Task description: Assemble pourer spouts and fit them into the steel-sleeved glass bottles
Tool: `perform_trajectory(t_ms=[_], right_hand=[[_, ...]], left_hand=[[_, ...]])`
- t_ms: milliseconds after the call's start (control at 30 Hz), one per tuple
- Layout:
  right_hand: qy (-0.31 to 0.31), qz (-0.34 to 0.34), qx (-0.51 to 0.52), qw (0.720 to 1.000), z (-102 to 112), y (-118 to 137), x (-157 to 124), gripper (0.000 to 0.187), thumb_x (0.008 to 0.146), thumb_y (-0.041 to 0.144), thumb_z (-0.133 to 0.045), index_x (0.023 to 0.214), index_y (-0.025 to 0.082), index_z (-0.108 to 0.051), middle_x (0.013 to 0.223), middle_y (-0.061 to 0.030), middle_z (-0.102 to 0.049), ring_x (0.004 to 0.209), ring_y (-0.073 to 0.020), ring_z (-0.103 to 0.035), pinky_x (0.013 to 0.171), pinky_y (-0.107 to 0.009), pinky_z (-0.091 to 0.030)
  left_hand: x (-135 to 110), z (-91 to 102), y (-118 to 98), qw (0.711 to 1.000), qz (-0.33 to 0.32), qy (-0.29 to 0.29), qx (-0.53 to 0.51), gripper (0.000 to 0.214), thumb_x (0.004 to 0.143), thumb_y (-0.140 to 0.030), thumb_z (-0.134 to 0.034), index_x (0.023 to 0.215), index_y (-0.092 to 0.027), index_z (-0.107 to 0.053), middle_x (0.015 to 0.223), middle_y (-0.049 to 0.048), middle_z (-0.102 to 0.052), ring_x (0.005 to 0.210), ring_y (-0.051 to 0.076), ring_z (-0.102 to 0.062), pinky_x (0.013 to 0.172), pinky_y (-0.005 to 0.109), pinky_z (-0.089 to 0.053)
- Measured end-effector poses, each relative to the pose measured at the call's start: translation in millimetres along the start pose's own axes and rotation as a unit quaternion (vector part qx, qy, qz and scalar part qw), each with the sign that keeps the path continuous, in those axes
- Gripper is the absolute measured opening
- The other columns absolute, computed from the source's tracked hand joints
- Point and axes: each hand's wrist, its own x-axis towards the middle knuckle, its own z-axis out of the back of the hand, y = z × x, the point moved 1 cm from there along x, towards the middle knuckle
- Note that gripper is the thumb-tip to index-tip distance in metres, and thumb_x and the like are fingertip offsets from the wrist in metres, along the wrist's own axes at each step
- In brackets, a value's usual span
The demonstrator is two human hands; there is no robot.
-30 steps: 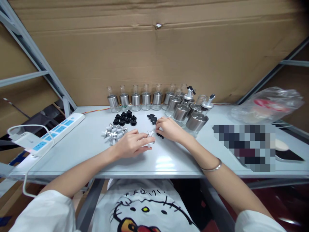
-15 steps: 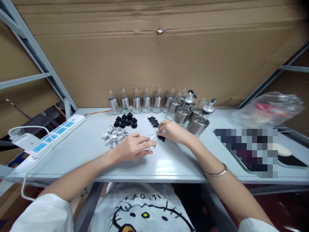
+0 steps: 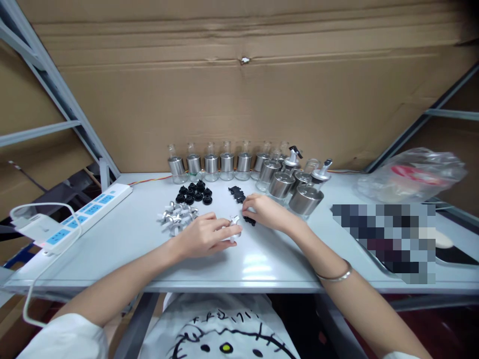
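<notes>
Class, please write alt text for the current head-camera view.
At a table, a person's left hand holds a pale spout piece while the right hand is at small black pieces. Behind stand metal-sleeved glass bottles, two with spouts.

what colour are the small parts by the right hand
Black; the small parts show best in the head view.

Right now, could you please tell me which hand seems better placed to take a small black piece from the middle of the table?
Probably the right hand: it is at the small black pieces, while the left hand holds a silvery spout.
</notes>
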Motion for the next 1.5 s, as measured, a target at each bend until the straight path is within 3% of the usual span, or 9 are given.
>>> perform_trajectory(t_ms=[333, 467, 567, 667, 767, 933, 1167, 1300, 1500], right_hand=[[0.007, 0.003, -0.015, 1.0, -5, 1, 1, 0.012, 0.084, 0.016, -0.062, 0.079, 0.015, -0.072, 0.089, -0.0095, -0.071, 0.086, -0.021, -0.065, 0.078, -0.03, -0.048], [-0.047, -0.009, 0.015, 0.999, 4, 5, 1, 0.013, 0.086, 0.016, -0.059, 0.082, 0.014, -0.071, 0.087, -0.009, -0.073, 0.082, -0.0201, -0.066, 0.077, -0.03, -0.048], [-0.107, -0.035, 0.104, 0.988, 13, 6, -1, 0.013, 0.085, 0.017, -0.059, 0.079, 0.016, -0.071, 0.082, -0.0064, -0.074, 0.075, -0.0174, -0.067, 0.073, -0.027, -0.049], [-0.128, -0.045, 0.217, 0.967, 19, 6, -3, 0.015, 0.083, 0.023, -0.06, 0.075, 0.016, -0.07, 0.077, -0.0042, -0.074, 0.071, -0.016, -0.067, 0.07, -0.026, -0.049], [-0.101, -0.054, 0.331, 0.937, 18, 9, -3, 0.022, 0.082, 0.034, -0.061, 0.075, 0.015, -0.071, 0.074, -0.0049, -0.074, 0.067, -0.0154, -0.066, 0.063, -0.026, -0.049], [-0.041, -0.053, 0.494, 0.867, 13, 17, -1, 0.028, 0.075, 0.044, -0.07, 0.073, 0.015, -0.069, 0.071, -0.0043, -0.074, 0.066, -0.014, -0.068, 0.065, -0.026, -0.052], [-0.032, -0.078, 0.634, 0.769, 13, 24, -1, 0.031, 0.064, 0.043, -0.08, 0.068, 0.015, -0.066, 0.067, -0.002, -0.073, 0.066, -0.0131, -0.07, 0.071, -0.028, -0.057], [-0.034, -0.082, 0.65, 0.755, 14, 23, -2, 0.028, 0.062, 0.038, -0.082, 0.069, 0.015, -0.066, 0.068, -0.0015, -0.073, 0.068, -0.0125, -0.07, 0.072, -0.028, -0.056], [-0.019, -0.082, 0.635, 0.767, 16, 23, -2, 0.026, 0.061, 0.03, -0.083, 0.073, 0.016, -0.066, 0.069, 0.0006, -0.071, 0.066, -0.0107, -0.066, 0.071, -0.027, -0.053]], left_hand=[[-1, -1.5, 0, 1.0, 0.005, 0.01, 0.003, 0.024, 0.097, -0.031, -0.044, 0.11, -0.014, -0.056, 0.084, 0.0048, -0.07, 0.066, 0.011, -0.061, 0.061, 0.025, -0.04], [-1, -1.9, 0, 1.0, 0.012, 0.009, -0.004, 0.024, 0.098, -0.032, -0.042, 0.109, -0.015, -0.055, 0.083, 0.0037, -0.07, 0.066, 0.011, -0.061, 0.062, 0.024, -0.041], [0, -0.9, 0, 1.0, 0.009, -0.001, -0.004, 0.023, 0.098, -0.031, -0.042, 0.108, -0.015, -0.054, 0.083, 0.0036, -0.07, 0.065, 0.011, -0.061, 0.061, 0.024, -0.041], [1, -0.4, 0, 1.0, 0.012, -0.001, -0.001, 0.023, 0.098, -0.031, -0.042, 0.107, -0.015, -0.055, 0.081, 0.0034, -0.069, 0.063, 0.011, -0.06, 0.06, 0.024, -0.04], [0, -0.8, 1, 1.0, 0.018, 0.003, 0.001, 0.023, 0.098, -0.032, -0.043, 0.108, -0.015, -0.055, 0.082, 0.0033, -0.069, 0.063, 0.011, -0.059, 0.06, 0.025, -0.041], [-2, -2.5, 2, 0.999, 0.026, 0.023, 0.004, 0.025, 0.097, -0.031, -0.043, 0.111, -0.015, -0.055, 0.085, 0.0047, -0.069, 0.069, 0.012, -0.061, 0.061, 0.025, -0.042], [-1, -0.8, 3, 1.0, 0.025, 0.0, 0.004, 0.024, 0.098, -0.033, -0.041, 0.109, -0.015, -0.054, 0.084, 0.0044, -0.07, 0.067, 0.012, -0.062, 0.06, 0.024, -0.041], [1, 0.7, 3, 1.0, 0.02, -0.001, 0.007, 0.025, 0.099, -0.032, -0.04, 0.11, -0.015, -0.054, 0.082, 0.0045, -0.069, 0.068, 0.012, -0.062, 0.061, 0.024, -0.042], [-2, -1.4, 3, 0.999, 0.024, 0.02, 0.012, 0.025, 0.098, -0.031, -0.041, 0.111, -0.015, -0.055, 0.085, 0.0055, -0.07, 0.071, 0.012, -0.062, 0.062, 0.025, -0.043]])
